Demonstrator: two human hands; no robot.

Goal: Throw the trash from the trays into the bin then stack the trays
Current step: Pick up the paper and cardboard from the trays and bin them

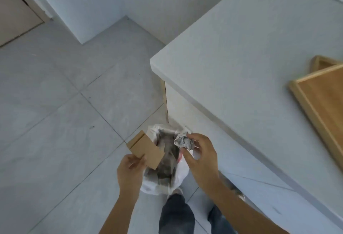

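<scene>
**Paper, card, wood, plastic**

The box (pixel 145 148) is matt brown cardboard; the wad (pixel 183 142) is crumpled grey-white paper. Thin, wrinkled white plastic lines the bin (pixel 181 175). The trays (pixel 323 92) are smooth pale wood. The counter (pixel 250 48) is matt white, the floor (pixel 55 94) matt grey tile.

A single wide-angle camera is sitting on the person's head, looking forward and steeply down, so the view is falling almost straight onto the bin (pixel 165 161) near the bottom centre, close enough that both forearms are entering from the near edge. It is taking in the tiled floor (pixel 61 107) across the left, the white counter (pixel 241 51) running along the right, and the walls meeting in a far corner. Straight lines are bending toward the frame's edges. No second view is sharing the scene.
</scene>
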